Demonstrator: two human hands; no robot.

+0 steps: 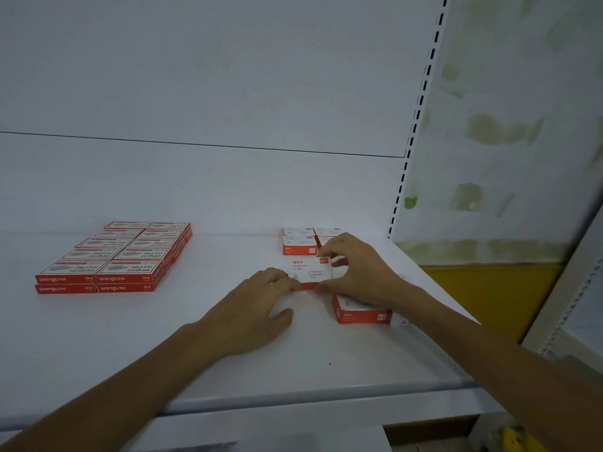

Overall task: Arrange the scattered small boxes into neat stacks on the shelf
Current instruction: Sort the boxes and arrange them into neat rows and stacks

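Note:
A white-and-orange paper clip box [311, 270] sits on the white shelf [163, 337] at centre right. My right hand [362, 272] pinches its right side and far corner. My left hand [257, 308] touches its near left corner with the fingertips, palm down on the shelf. Behind it stand several matching boxes [300, 244] in a small stack against the back. Another such box [362, 313] lies under my right wrist, partly hidden. At the left, red staple boxes [114, 259] form a neat block two layers high.
The shelf's back panel [228, 93] rises behind the boxes. A slotted upright post [414, 125] bounds the shelf on the right. The rounded front edge [293, 396] runs below my forearms. Beyond the post are a blotched wall and a yellow panel [489, 288].

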